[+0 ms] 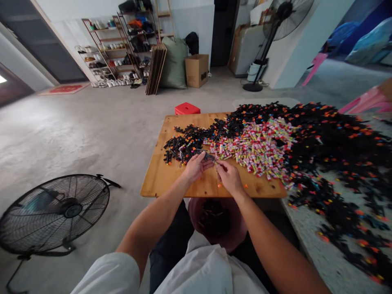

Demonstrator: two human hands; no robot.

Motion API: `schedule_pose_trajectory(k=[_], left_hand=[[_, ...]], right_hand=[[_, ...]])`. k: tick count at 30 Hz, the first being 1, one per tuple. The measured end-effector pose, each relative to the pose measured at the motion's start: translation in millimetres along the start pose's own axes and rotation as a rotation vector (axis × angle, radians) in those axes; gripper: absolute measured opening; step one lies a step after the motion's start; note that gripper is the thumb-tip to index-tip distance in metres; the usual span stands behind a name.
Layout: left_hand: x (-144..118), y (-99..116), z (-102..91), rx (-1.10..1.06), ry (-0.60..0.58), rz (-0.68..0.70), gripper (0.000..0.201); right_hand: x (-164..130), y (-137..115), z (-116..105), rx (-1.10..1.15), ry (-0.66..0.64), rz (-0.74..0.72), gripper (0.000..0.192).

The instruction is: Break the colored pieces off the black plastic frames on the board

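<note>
My left hand is closed on a black toy gun, its thumb on top and the other fingers underneath. My right hand meets it at the right end, thumb and fingers pinched together; what lies between them is too small to make out. Both hands are above the near part of a wooden board. Beyond the left hand lies a loose group of black toy guns with orange tips. Right of the hands is a heap of small pink, white and yellow-green tubes.
More black toy guns cover the stone surface to the right. Below the board's near edge, a pinkish tub with dark pieces stands between my legs. A floor fan is at the left, a red stool behind the board.
</note>
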State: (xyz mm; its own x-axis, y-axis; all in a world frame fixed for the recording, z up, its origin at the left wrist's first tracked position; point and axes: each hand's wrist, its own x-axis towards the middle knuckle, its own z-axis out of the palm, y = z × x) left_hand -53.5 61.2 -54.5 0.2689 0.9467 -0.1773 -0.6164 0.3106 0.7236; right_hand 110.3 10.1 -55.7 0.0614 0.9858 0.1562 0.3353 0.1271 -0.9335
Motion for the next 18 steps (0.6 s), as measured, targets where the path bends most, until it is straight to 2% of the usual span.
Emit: schedule_pose_trajectory(k=[5,12,16,18], left_hand=[[-8,-1,7.4,0.01,0.014,0.022,0.033],[-16,-2,14.6,0.045,0.094,0.061,0.035],[-19,-3,17.3,0.039,0.128,0.07,0.036],[-21,-3,18.9,0.03,0.116,0.061,0.036]], right_hand=[[-7,-8,-10,0.054,-0.016,0.035,0.048],[-8,-3,-10,0.026,-0.02,0.022,0.043],[-8,-8,-8,-0.175,0.101,-0.125,0.035],[-10,-12,-8,-0.269,0.142,-0.148,0.033]])
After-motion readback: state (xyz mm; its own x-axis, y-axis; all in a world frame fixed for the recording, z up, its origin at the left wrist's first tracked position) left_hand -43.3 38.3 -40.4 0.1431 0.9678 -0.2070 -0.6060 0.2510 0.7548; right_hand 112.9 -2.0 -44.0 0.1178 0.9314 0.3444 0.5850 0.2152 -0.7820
